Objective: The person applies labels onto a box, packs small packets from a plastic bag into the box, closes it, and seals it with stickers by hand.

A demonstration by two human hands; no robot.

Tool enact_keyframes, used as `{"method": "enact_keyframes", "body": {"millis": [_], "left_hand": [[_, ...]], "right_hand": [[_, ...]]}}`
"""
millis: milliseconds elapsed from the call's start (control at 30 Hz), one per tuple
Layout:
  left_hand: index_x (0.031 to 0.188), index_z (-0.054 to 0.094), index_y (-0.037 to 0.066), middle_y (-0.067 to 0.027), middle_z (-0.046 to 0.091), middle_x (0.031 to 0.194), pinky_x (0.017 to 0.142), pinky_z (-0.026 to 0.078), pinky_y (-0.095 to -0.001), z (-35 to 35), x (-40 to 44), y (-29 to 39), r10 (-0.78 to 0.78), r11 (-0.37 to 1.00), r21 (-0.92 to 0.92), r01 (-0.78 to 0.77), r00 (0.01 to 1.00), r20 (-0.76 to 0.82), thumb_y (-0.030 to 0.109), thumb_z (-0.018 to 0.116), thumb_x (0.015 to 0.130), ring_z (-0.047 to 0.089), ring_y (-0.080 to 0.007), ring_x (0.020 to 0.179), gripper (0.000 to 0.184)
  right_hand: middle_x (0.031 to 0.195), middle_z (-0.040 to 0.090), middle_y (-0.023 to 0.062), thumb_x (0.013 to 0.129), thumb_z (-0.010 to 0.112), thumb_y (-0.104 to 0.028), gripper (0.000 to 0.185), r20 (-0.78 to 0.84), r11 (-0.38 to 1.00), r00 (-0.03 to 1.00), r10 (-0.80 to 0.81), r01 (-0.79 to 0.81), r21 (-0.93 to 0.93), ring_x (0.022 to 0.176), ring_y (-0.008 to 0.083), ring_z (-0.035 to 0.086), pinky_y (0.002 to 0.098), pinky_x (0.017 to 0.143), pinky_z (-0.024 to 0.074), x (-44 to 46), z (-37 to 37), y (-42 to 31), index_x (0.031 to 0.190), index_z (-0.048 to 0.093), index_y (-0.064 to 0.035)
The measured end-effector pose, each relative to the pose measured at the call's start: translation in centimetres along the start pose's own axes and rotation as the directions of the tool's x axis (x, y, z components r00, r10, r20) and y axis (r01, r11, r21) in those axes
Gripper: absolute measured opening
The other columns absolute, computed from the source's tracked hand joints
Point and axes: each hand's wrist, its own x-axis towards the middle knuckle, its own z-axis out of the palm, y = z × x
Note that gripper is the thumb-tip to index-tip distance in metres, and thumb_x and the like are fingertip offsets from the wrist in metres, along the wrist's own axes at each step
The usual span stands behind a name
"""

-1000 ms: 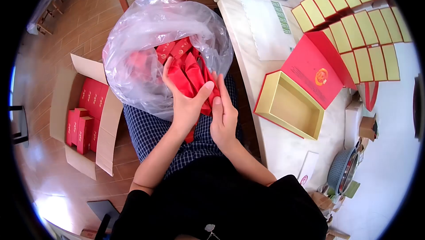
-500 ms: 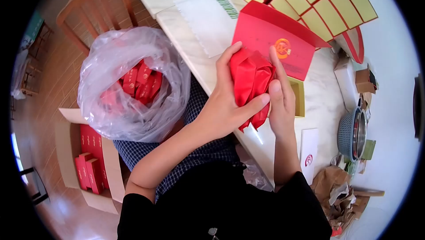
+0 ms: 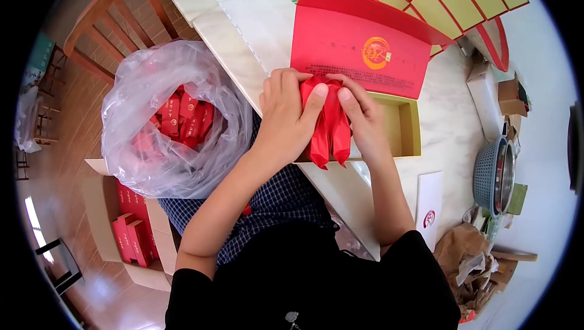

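The left hand [image 3: 287,114] and right hand [image 3: 364,120], fingers partly curled, grip red packets [image 3: 328,123] between them, just beside the open box [image 3: 398,124] on the worktop [image 3: 450,141].

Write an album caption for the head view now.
Two hands hold red packets by an open box, with a plastic bag of more packets nearby.

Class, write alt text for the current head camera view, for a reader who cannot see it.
Two bare hands, left and right, hold shiny red packets in front of an open gift box on a pale table. Beside the table, a clear plastic bag holds more red packets, above a cardboard carton of red boxes.
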Motion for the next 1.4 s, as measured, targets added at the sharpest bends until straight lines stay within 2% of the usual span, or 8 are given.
{"method": "enact_keyframes", "body": {"millis": [467,633,800,1033,1133,1233,1300,1400], "left_hand": [[0.083,0.054,-0.001,-0.0158,0.048,0.087,0.081,0.041,-0.0418,-0.7,0.1,0.2,-0.03,0.989,-0.147,0.026,0.999,-0.023,0.022,0.059,0.09,0.049,-0.0341,0.089,0.024],[0.086,0.057,-0.001,-0.0157,0.049,0.086,0.076,0.043,-0.0378,-0.2,-0.1,-0.5,0.08,0.992,-0.086,-0.094,0.986,-0.148,0.016,0.061,0.087,0.052,-0.0322,0.084,0.017],[0.098,0.057,0.003,-0.0151,0.05,0.094,0.079,0.045,-0.039,0.4,-0.6,-0.5,0.114,0.993,-0.005,-0.118,0.969,-0.221,0.011,0.064,0.084,0.054,-0.0328,0.09,0.017],[0.095,0.055,0.005,-0.0133,0.051,0.094,0.074,0.047,-0.0405,1.2,-0.2,-0.4,0.129,0.985,0.138,-0.1,0.966,-0.222,0.006,0.064,0.075,0.055,-0.0326,0.09,0.022],[0.095,0.056,0.005,-0.0129,0.052,0.096,0.074,0.046,-0.0407,0.2,-1.0,-1.3,0.169,0.982,0.13,-0.135,0.94,-0.297,0.009,0.061,0.079,0.055,-0.0317,0.091,0.017],[0.101,0.059,0.005,-0.0137,0.056,0.099,0.081,0.047,-0.0396,-3.0,-3.8,-3.9,0.132,0.974,-0.124,-0.188,0.922,-0.365,0.011,0.06,0.085,0.056,-0.0314,0.095,0.017],[0.103,0.059,0.005,-0.0146,0.056,0.1,0.085,0.045,-0.039,-4.8,-6.0,-7.2,-0.021,0.981,-0.179,-0.07,0.887,-0.461,0.009,0.062,0.084,0.055,-0.0328,0.095,0.02],[0.108,0.058,0.004,-0.0155,0.054,0.107,0.095,0.04,-0.04,-7.6,-9.9,-12.5,-0.142,0.99,-0.094,0.106,0.756,-0.639,0.005,0.064,0.081,0.051,-0.0329,0.105,0.028]], "right_hand": [[0.094,0.063,0.0046,0.095,0.058,-0.024,0.031,0.068,0.984,0.997,-0.036,0.047,-0.173,0.076,0.009,0.053,0.0236,0.067,0.0448,-0.3,0.0,0.2,0.113,0.06,0.0017],[0.101,0.066,0.007,0.097,0.056,-0.023,0.03,0.076,0.98,0.991,-0.106,0.118,-0.162,0.086,0.0088,0.057,0.0253,0.075,0.0478,0.0,0.1,1.1,0.113,0.061,0.0009],[0.09,0.064,0.0102,0.097,0.056,-0.022,0.031,-0.006,0.947,0.999,-0.035,0.032,-0.319,0.068,0.0098,0.054,0.0257,0.063,0.0461,-0.5,1.0,0.7,0.118,0.051,-0.0005],[0.082,0.057,0.0194,0.096,0.056,-0.018,0.021,0.153,0.643,0.976,-0.152,0.215,-0.735,0.067,0.0355,0.056,0.0375,0.058,0.0438,-0.6,1.2,1.5,0.099,0.045,0.0],[0.078,0.056,0.0164,0.096,0.054,-0.017,0.019,0.1,0.378,0.942,-0.321,0.224,-0.898,0.067,0.031,0.057,0.0359,0.058,0.0443,-1.9,2.1,-0.1,0.098,0.045,-0.0005],[0.076,0.051,0.01,0.097,0.05,-0.01,0.012,-0.015,0.478,0.815,-0.579,0.325,-0.816,0.064,0.0195,0.05,0.0294,0.06,0.0428,-3.3,3.0,-0.8,0.094,0.045,0.0003],[0.072,0.046,0.0052,0.097,0.049,-0.011,0.014,-0.165,0.733,0.751,-0.639,0.529,-0.429,0.062,0.0126,0.043,0.0239,0.056,0.0367,-5.3,4.9,-2.5,0.088,0.044,-0.0021],[0.07,0.045,0.005,0.098,0.044,-0.012,0.014,0.035,0.694,0.721,-0.692,0.678,-0.244,0.062,0.0124,0.043,0.0228,0.055,0.0343,-6.9,11.6,-1.9,0.086,0.043,-0.0038]]}}
